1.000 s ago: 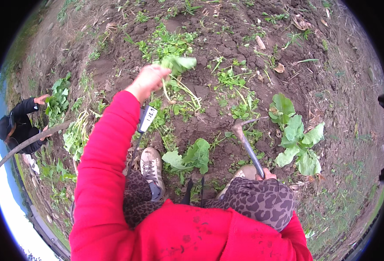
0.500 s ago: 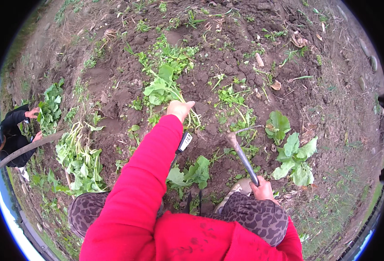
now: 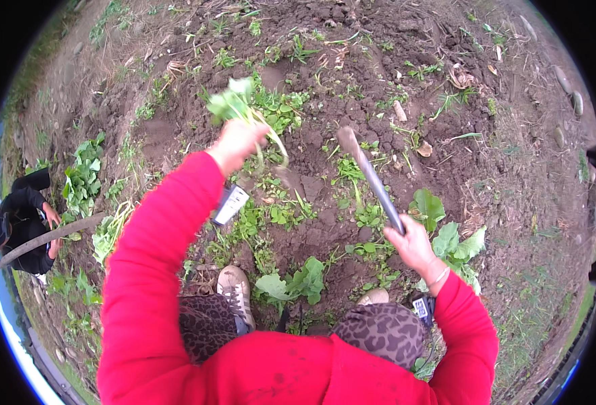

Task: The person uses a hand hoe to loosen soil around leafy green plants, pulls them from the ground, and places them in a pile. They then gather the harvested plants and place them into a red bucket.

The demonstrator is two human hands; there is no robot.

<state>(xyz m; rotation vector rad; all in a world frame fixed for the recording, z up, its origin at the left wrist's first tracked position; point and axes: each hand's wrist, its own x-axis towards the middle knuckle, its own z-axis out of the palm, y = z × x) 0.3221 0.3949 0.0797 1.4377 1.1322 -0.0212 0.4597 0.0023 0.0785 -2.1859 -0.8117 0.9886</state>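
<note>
My left hand [image 3: 239,145] is closed round the pale stems of a pulled leafy plant [image 3: 232,101], blurred by motion, held up over the soil. In my right hand [image 3: 414,245] is the dark handle of a short-handled hoe [image 3: 373,179]. Its brown head end points away from me above low weeds [image 3: 355,169]; the blade does not show clearly now. A broad-leaved plant [image 3: 301,282] grows between my feet. Another leafy plant [image 3: 461,246] is beside my right wrist, partly behind the hand.
Farther left, a person in dark clothes [image 3: 24,219] bends by a leafy heap [image 3: 83,175]. A curved brown bar [image 3: 48,237] crosses in front of them. Pulled plants [image 3: 112,229] lie beside my left sleeve. Stones [image 3: 577,102] line the right edge of the bed.
My left hand has lifted and swung left and away, taking the leafy plant with it. My right hand has risen with the hoe, whose head is now farther from me.
</note>
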